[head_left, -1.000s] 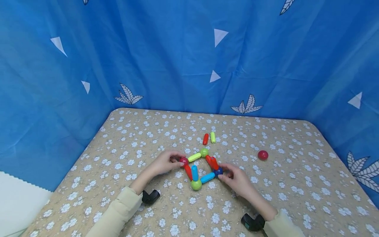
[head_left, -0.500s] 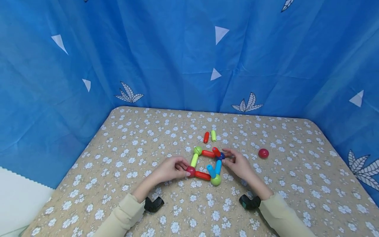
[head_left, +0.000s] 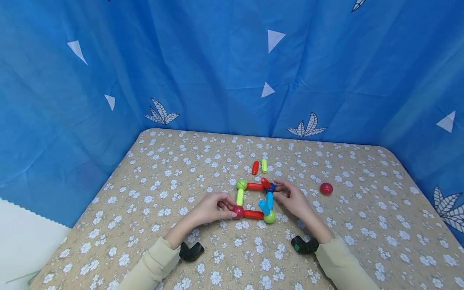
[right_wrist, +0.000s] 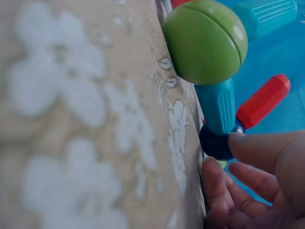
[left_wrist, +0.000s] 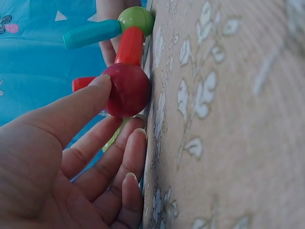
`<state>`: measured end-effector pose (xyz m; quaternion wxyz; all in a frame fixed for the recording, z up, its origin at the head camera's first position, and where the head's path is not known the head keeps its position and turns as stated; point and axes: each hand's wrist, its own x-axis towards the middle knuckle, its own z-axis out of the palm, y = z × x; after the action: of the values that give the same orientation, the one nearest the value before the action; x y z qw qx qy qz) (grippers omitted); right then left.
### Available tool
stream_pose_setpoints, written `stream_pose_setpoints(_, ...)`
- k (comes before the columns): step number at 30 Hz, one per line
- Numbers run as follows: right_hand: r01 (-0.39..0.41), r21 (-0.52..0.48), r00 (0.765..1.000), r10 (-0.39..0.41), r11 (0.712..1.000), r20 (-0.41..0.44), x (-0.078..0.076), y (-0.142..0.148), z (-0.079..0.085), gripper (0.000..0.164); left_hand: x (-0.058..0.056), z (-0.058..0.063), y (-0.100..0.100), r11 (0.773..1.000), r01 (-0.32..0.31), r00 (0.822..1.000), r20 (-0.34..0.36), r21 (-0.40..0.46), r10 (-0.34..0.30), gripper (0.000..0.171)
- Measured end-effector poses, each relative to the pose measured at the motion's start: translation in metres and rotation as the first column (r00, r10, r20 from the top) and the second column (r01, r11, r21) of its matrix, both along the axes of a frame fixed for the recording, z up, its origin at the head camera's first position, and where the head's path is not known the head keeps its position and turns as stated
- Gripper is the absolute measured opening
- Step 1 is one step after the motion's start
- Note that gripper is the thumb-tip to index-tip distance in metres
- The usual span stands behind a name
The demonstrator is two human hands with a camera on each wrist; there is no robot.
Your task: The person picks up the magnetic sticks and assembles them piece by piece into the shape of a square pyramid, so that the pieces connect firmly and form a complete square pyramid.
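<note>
A square frame of rods and balls lies on the table. My left hand (head_left: 216, 208) pinches its dark red ball (left_wrist: 128, 90) at the front left corner, thumb on top in the left wrist view. With thumb and fingers my right hand (head_left: 293, 198) holds the dark blue ball (right_wrist: 217, 143) at the back right. Green balls form the other corners, one at the back left (head_left: 241, 184) and one at the front right (right_wrist: 205, 43). A red rod (right_wrist: 263, 101) stands up from the blue ball, and a blue rod (left_wrist: 92, 34) from the front green ball.
Behind the frame lie a loose red rod (head_left: 255, 167) and a yellow-green rod (head_left: 264, 166). A separate red ball (head_left: 326, 189) sits to the right. The flowered tablecloth (head_left: 181, 169) ends at a blue curtain (head_left: 217, 72).
Both hands have turned the frame counterclockwise. The blue ball went toward the back, the red ball toward the front, and the blue-rod corner toward the right. Both hands keep their hold.
</note>
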<state>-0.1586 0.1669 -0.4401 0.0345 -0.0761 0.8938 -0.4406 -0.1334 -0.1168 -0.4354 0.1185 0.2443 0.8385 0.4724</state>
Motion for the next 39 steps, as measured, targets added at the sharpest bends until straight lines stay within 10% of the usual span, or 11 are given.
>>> stream_pose_setpoints(10, -0.27, -0.035, 0.963, 0.27, 0.962, -0.006, 0.037, 0.02, 0.01, 0.046, -0.002, 0.002, 0.003, 1.0, 0.028, 1.0, 0.008, 0.01, -0.028, 0.018)
stream_pose_setpoints(16, -0.431, -0.035, 0.901, 0.427, 0.902, -0.078, 0.042, 0.022, 0.006, 0.044, -0.034, 0.011, -0.007, 0.999, 0.04, 0.997, 0.065, 0.014, -0.041, 0.022)
stream_pose_setpoints(22, -0.408, -0.042, 0.912, 0.405, 0.912, -0.066, 0.04, 0.021, -0.004, 0.045, -0.087, 0.007, 0.006, 0.995, -0.081, 0.995, 0.067, 0.057, 0.077, 0.028)
stream_pose_setpoints(29, -0.386, -0.051, 0.92, 0.38, 0.921, -0.096, 0.047, 0.012, 0.007, 0.039, -0.128, 0.009, 0.035, 0.998, -0.036, 0.999, 0.025, -0.05, 0.037, 0.05)
stream_pose_setpoints(39, -0.379, -0.078, 0.923, 0.37, 0.922, -0.109, 0.054, 0.007, 0.026, 0.036, -0.145, 0.017, 0.06, 0.972, -0.011, 0.998, 0.058, -0.235, 0.025, 0.046)
